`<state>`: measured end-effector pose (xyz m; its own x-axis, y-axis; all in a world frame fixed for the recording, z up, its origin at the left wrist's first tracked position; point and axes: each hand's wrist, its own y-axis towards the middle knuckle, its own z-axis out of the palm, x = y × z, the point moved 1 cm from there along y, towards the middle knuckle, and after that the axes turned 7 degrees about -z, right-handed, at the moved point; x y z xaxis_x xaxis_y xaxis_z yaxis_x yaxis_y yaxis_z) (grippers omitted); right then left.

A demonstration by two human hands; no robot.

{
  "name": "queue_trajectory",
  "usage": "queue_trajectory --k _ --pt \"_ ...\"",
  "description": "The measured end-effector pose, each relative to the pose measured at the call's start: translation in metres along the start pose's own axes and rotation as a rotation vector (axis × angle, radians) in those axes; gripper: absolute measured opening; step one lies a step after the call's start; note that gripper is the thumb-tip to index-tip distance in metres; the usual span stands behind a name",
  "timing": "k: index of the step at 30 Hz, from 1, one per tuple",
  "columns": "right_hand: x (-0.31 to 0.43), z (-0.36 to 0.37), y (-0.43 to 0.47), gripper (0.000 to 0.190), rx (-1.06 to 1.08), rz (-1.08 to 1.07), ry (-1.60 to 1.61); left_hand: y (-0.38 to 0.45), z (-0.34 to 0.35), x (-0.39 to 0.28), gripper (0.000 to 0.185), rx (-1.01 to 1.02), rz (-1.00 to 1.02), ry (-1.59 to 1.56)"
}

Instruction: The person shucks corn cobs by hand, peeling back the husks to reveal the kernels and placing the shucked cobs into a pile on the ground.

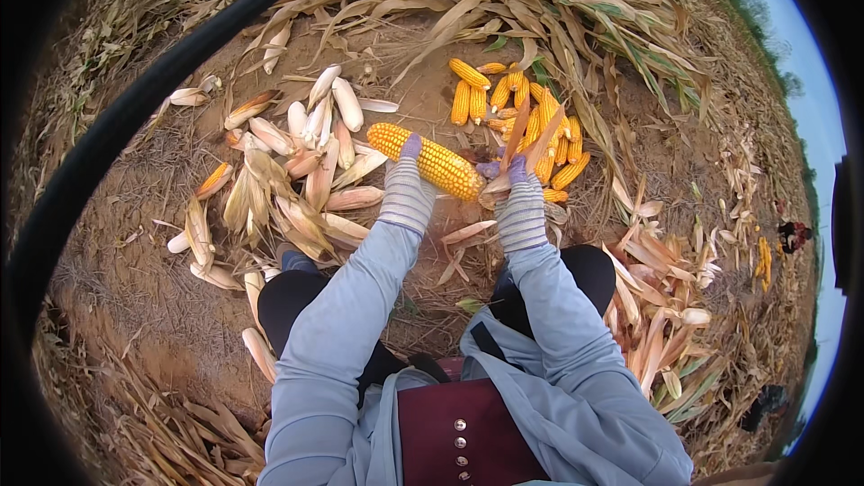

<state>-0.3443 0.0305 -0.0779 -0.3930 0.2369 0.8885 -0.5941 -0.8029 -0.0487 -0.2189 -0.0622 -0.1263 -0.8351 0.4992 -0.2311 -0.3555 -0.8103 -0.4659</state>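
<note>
In a striped knit glove, my left hand (410,182) is closed around a bare yellow ear of corn (432,160), thumb on top. My right hand (518,189), gloved alike, grips dry corn husks (516,142) at the ear's right end; whether these are still joined to it I cannot tell. Just beyond my right hand lies a pile of husked yellow corn ears (547,115). To the left is a heap of ears still in pale husks (317,148), a few with yellow kernels showing.
Cut corn stalks with dry leaves (472,0) lie across the far side. A pile of stripped husks (655,283) is by my right knee. A black cable or strap (162,74) crosses the view's upper left. Far right, a person (795,236) is near more yellow ears (763,263).
</note>
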Motion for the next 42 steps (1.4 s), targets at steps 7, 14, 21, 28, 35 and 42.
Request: queue_trajectory --k 7,14,21,28,35,42 --pt "0.0 -0.008 0.005 0.025 0.326 0.145 0.363 -0.001 -0.003 0.001 0.054 -0.028 -0.006 0.018" --pt "0.013 0.001 -0.002 0.03 0.008 0.251 0.18 -0.001 0.003 -0.004 0.061 -0.026 -0.02 0.171" --pt "0.021 0.005 -0.002 0.028 0.146 0.296 0.233 -0.005 0.011 -0.006 0.059 -0.053 0.014 0.293" --pt "0.016 -0.008 0.0 0.023 0.268 0.283 0.14 0.002 0.005 -0.009 0.059 -0.129 0.05 0.351" --pt "0.013 -0.002 -0.007 0.026 0.291 0.228 0.069 0.004 -0.004 -0.013 0.056 -0.167 0.027 0.304" --pt "0.001 0.0 -0.005 0.02 0.106 0.261 -0.257 -0.009 0.002 -0.009 0.051 -0.122 0.044 0.424"
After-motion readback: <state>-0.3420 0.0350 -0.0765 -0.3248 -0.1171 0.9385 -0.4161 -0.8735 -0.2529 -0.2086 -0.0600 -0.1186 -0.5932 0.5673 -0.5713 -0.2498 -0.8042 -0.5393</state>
